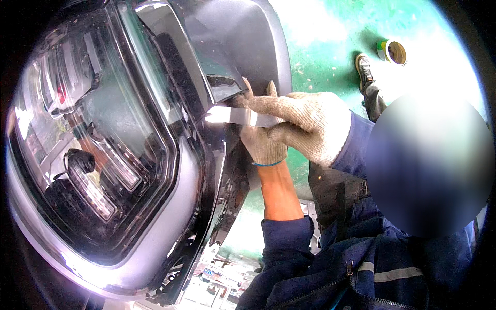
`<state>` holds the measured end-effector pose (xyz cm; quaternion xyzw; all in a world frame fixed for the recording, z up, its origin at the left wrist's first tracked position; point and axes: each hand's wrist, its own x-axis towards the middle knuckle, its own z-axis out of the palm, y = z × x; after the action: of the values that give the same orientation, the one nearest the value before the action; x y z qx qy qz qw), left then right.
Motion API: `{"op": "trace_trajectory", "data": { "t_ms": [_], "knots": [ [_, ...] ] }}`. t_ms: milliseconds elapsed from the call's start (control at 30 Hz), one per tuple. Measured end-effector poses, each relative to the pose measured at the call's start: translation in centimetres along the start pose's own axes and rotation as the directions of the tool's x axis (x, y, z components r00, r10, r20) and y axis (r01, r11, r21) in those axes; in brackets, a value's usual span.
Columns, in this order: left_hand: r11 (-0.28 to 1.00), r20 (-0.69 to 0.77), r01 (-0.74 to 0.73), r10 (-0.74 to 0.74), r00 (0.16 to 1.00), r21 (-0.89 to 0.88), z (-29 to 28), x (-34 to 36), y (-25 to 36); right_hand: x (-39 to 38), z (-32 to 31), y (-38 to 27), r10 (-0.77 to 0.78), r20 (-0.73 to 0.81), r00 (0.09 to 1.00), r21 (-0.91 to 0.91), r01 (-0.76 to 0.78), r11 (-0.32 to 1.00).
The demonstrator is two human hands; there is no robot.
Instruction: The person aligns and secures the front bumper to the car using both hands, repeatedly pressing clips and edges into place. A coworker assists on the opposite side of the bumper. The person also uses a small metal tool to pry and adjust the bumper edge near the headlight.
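My gloved right hand (312, 119) is closed, pinching a flat shiny silvery-white strip (227, 114) between thumb and fingers. The strip's far end reaches the gap beside the vehicle's lamp, under the corner of a glossy black trim piece (225, 87). Below and partly behind it is my left hand (264, 147), also in a knitted glove. Two of its fingertips stick up, spread apart, one at the trim's corner; its other fingers are hidden. At the left lies the large lamp (103, 139), with a silver surround (155, 243).
A dark grey curved panel (243, 36) stands beyond my hands. On the green floor (325, 46) are a shoe (364, 70) and a small round tub (397, 52). A blurred round patch covers the right side. Cluttered white items (222, 274) lie below.
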<state>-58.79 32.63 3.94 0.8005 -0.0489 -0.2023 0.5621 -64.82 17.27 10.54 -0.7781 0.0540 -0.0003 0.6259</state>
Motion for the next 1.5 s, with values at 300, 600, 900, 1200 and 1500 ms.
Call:
{"op": "trace_trajectory", "data": {
  "t_ms": [300,600,900,1200,1500],
  "knots": [
    [0.902,0.151,0.079,-0.015,0.988,-0.425,-0.3,0.0,-0.7,1.5,-2.4,-3.2,0.032,0.053,0.998,-0.245,-0.018,0.969],
    [0.45,0.099,0.25,-0.332,0.938,-0.858,0.0,0.5,0.8,1.8,-8.4,-10.1,0.137,0.262,0.955,-0.704,0.092,0.704],
    [0.268,0.164,0.206,-0.172,0.971,-0.941,-0.5,0.1,-0.3,-3.4,-21.1,0.0,0.187,0.233,0.954,-0.415,-0.076,0.906],
    [0.189,0.171,0.255,-0.373,0.912,-0.948,-1.6,-0.5,-0.1,-11.6,-23.0,27.1,0.777,0.138,0.614,-0.098,-0.772,0.627],
    [0.986,-0.449,-0.126,0.065,0.891,-0.108,-0.9,-0.9,2.7,-10.7,-22.1,48.0,0.737,0.027,0.675,-0.782,-0.445,0.437]
  ]
}}
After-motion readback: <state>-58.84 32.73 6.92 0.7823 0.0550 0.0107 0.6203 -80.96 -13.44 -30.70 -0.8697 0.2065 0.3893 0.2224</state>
